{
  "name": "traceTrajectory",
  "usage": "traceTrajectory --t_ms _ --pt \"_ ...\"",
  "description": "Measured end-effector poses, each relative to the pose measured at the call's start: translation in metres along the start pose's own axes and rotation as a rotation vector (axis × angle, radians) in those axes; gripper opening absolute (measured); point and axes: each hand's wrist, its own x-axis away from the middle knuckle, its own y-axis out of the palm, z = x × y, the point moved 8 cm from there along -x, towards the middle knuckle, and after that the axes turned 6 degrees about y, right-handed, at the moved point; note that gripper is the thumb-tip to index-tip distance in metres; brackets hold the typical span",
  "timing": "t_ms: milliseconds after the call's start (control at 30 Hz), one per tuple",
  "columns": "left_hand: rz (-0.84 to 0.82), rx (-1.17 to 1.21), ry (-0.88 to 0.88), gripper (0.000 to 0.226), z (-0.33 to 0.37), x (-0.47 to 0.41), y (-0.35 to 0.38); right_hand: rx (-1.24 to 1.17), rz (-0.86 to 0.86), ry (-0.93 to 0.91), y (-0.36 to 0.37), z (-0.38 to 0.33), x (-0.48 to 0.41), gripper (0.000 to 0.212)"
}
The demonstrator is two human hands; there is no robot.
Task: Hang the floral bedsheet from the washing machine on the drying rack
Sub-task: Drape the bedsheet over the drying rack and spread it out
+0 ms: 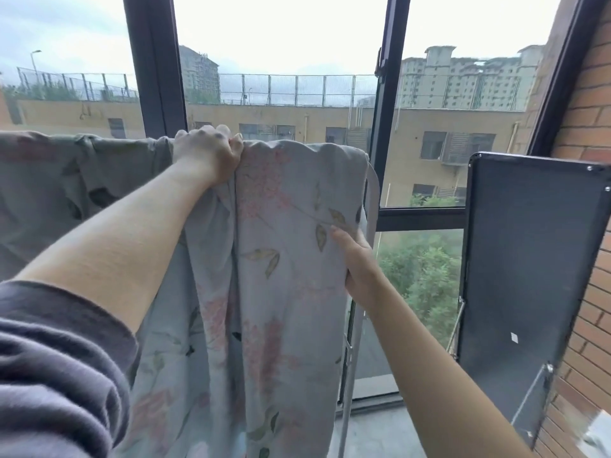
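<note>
1. The bedsheet point(291, 259) hangs draped over the top bar of the drying rack point(373, 206), in front of the window point(420, 216).
2. The left hand point(208, 153) is closed over the sheet's top fold at the bar, fingers curled over it.
3. The right hand point(355, 262), lower down, grips the sheet's right edge, thumb on the front, beside the rack's upright.

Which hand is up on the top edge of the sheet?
The left hand, gripping the sheet at the top; the right hand holds its side lower down.
</note>
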Motion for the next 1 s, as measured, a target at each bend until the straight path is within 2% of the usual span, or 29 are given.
traceTrajectory --t_ms 233,333,433,467,533,600,667,800,900,933,1000 --pt "0.048 0.023 0.038 0.05 0.011 0.006 -0.002 -0.11 0.067 -0.09 -0.027 -0.021 0.018 0.013" --pt "0.06 0.035 0.037 0.049 0.008 0.009 -0.004 -0.245 0.026 -0.088 -0.03 -0.029 0.021 0.017" --pt "0.072 0.044 0.03 0.048 0.007 0.013 -0.008 -0.223 -0.01 -0.074 -0.033 -0.023 0.023 0.007" --pt "0.075 0.049 0.026 0.048 0.007 0.013 -0.009 -0.216 -0.031 -0.055 -0.033 -0.02 0.022 0.012" --pt "0.078 0.052 0.018 0.048 0.007 0.015 -0.009 -0.234 -0.125 0.026 -0.031 -0.013 0.021 0.037" --pt "0.078 0.061 0.014 0.047 0.007 0.016 -0.01 -0.241 -0.162 0.1 -0.031 -0.011 0.017 0.05" --pt "0.079 0.072 0.009 0.046 0.007 0.016 -0.01 -0.218 -0.083 0.113 -0.037 -0.012 0.005 0.046" --pt "0.034 0.167 0.024 0.043 0.005 0.008 -0.004 -0.08 0.139 -0.06 -0.063 -0.049 -0.015 0.022" --pt "0.058 0.352 0.02 0.035 -0.007 0.0 -0.006 -0.058 0.129 -0.157 -0.07 -0.088 -0.024 0.01" --pt "0.088 0.397 0.008 0.031 -0.01 -0.002 -0.008 -0.047 0.093 -0.119 -0.067 -0.095 -0.031 0.006" --pt "0.149 0.423 -0.001 0.027 -0.01 -0.006 -0.014 -0.041 -0.011 0.101 -0.057 -0.093 -0.044 0.02"
